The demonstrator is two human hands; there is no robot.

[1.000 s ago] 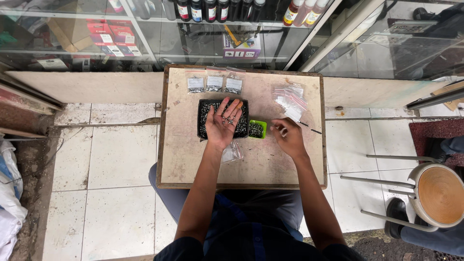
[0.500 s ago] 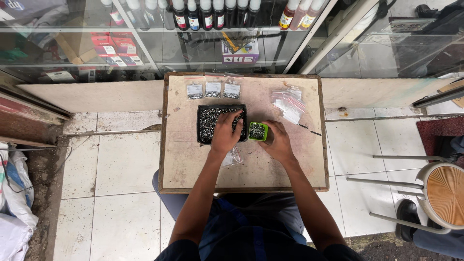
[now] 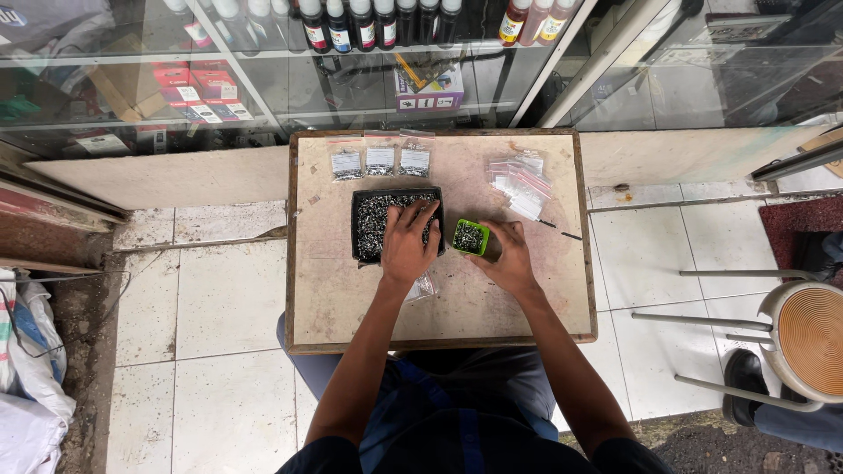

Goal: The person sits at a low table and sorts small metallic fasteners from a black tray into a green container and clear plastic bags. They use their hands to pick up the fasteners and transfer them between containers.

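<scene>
A black tray (image 3: 361, 230) full of small metal parts sits on a small wooden table (image 3: 369, 298). My left hand (image 3: 407, 242) lies palm down in the tray, fingers spread over the parts. Just right of the tray stands a small green cup (image 3: 470, 237), also filled with metal parts. My right hand (image 3: 507, 256) is wrapped around the cup's right side. A clear plastic bag (image 3: 423, 286) lies on the table under my left wrist.
Three small filled bags (image 3: 379, 161) lie in a row at the table's far edge. A pile of empty clear bags (image 3: 522, 183) sits at the far right. A glass display cabinet (image 3: 263, 79) stands behind. A round stool (image 3: 803, 338) and another person's shoe (image 3: 745, 379) are at right.
My left hand turned from palm up to palm down and dropped into the tray. My right hand moved left across the table and took hold of the green cup.
</scene>
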